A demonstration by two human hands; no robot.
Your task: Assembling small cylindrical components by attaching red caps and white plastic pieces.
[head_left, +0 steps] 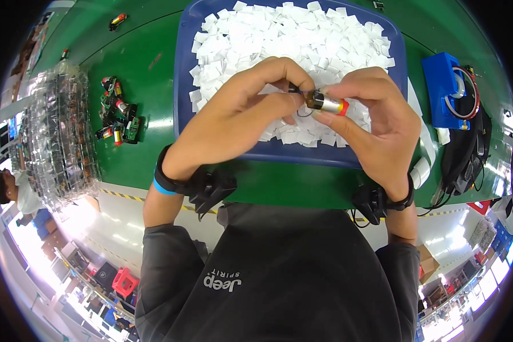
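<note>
Above the paper pieces, my right hand (385, 117) pinches a small silver cylinder (332, 104) between thumb and fingers. The cylinder has a black end toward the left and a yellow and red end toward the right; its exact kind is unclear. My left hand (233, 117) is closed at the black end, thumb and fingers pinching a thin dark wire (304, 114) that loops below. A small black piece also shows between those fingers, partly hidden. Beneath both hands lies a heap of small white paper squares (279, 37) in a blue tray (185, 68).
Several similar cylinders with green circuit boards (118, 111) lie on the green table (148, 114) at left, beside stacked clear plastic trays (60, 131). At right are a blue tape dispenser (439, 94), a white strip (424, 154) and a black bag (470, 151). Another person (23, 191) is far left.
</note>
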